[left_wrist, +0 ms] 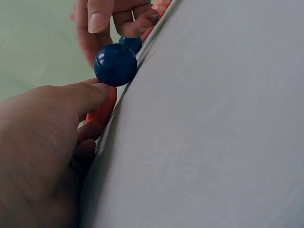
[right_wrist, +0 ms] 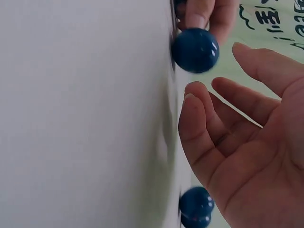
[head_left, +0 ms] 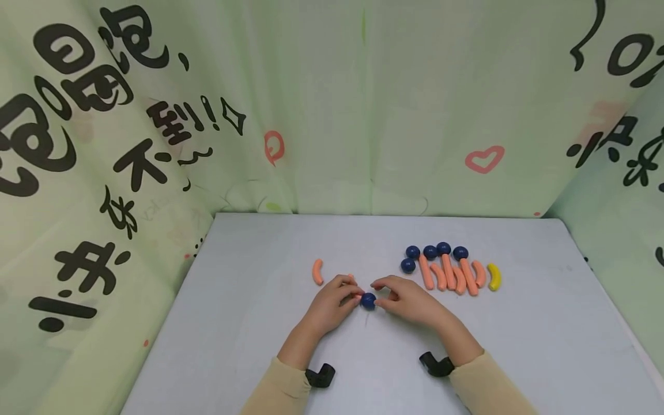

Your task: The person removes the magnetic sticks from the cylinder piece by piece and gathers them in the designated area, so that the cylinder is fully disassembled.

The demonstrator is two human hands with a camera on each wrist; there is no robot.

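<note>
Near the middle of the table lies a glossy dark blue ball (head_left: 368, 301), between the two hands. The left hand (head_left: 334, 304) pinches a salmon-pink piece (left_wrist: 100, 114) between thumb and fingers, its thumb tip against the ball in the left wrist view. Most of that piece is hidden by the fingers, so whether it is straight or curved cannot be told. On the ball's other side, the right hand (head_left: 410, 300) has thumb and fingers apart, with nothing between them. In the right wrist view a small gap separates its fingertips from the ball (right_wrist: 195, 50).
Several blue balls (head_left: 430, 252) and salmon-pink straight and curved pieces (head_left: 468, 276) lie in a group at right, with a yellow curved piece (head_left: 494, 276) at its end. A lone pink curved piece (head_left: 317, 271) lies left. Printed green curtains (head_left: 332, 115) surround the white table (head_left: 233, 323).
</note>
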